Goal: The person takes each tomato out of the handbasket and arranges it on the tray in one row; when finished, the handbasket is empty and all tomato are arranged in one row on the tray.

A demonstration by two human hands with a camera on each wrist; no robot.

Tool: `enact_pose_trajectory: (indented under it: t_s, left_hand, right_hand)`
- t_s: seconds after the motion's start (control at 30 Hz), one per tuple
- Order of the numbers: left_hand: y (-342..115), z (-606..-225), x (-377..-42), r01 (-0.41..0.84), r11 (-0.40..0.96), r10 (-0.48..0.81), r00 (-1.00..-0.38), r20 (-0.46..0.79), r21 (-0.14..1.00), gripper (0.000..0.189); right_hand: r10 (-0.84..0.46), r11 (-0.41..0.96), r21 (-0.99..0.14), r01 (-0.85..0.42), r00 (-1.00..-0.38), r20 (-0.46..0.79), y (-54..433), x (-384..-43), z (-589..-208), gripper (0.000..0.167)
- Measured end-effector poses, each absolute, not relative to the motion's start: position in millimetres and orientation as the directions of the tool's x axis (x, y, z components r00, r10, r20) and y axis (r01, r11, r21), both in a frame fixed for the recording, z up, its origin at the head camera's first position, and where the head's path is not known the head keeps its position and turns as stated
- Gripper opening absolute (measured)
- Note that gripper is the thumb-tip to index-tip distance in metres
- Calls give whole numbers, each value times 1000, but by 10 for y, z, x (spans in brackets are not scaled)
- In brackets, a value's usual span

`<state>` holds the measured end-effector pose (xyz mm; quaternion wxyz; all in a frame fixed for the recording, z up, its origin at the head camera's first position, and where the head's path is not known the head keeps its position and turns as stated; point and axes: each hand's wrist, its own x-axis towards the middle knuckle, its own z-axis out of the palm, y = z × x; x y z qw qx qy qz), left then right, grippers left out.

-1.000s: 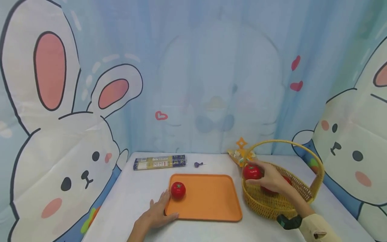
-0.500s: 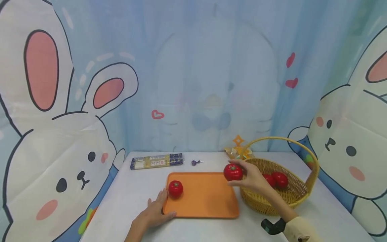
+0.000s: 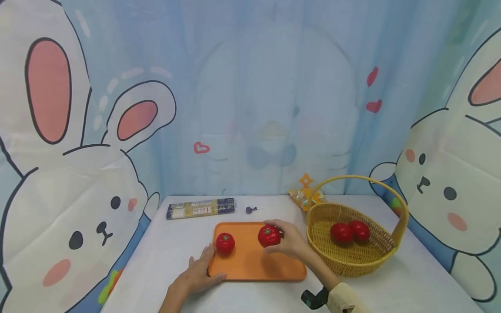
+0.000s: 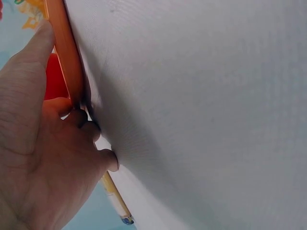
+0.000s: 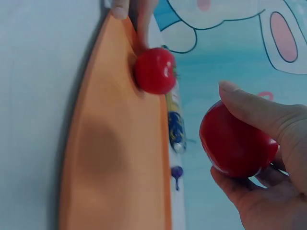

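Note:
My right hand (image 3: 287,239) holds a red tomato (image 3: 269,236) between thumb and fingers, above the orange tray (image 3: 258,271). In the right wrist view that tomato (image 5: 235,141) hangs over the tray, whose surface carries a soft shadow. A second tomato (image 3: 225,244) sits on the tray's left side, stem up. Beside it, my left hand (image 3: 197,271) touches the tray's near left corner, its fingers along the left edge and the thumb at the front edge. The left wrist view shows this thumb (image 4: 31,62) against the tray's side.
A yellow wicker basket (image 3: 332,263) with a tall handle stands right of the tray, two tomatoes (image 3: 342,234) inside. Behind lie blue and gold packages (image 3: 201,208), a small purple item (image 3: 250,210) and a gold crinkled packet (image 3: 300,198). A curtain with rabbits hangs behind the table.
My right hand has lifted a tomato from the basket and carried it left over the tray. The left hand stays at the tray's corner; the head view has shifted slightly.

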<state>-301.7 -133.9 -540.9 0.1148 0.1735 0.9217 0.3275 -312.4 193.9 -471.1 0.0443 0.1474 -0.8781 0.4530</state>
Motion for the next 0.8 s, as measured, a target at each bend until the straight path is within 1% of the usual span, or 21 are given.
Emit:
enact_pose_trajectory:
  t_s: [0.33, 0.57, 0.8]
  left_hand:
    - [-1347, -5410, -3025, 232, 724, 390, -914, -108, 650, 109]
    - [-1343, -5412, -3038, 241, 722, 399, -911, -105, 649, 106]
    - [-1355, -5414, -3039, 243, 736, 394, -913, -108, 632, 105]
  right_hand:
    - [-195, 538, -807, -242, -968, 160, 1505, -3279, -5059, 68]
    - [-165, 544, -819, -186, -980, 113, 1372, -3361, -5202, 68]
    - [-168, 542, -816, -201, -977, 129, 1304, -3434, -5292, 67]
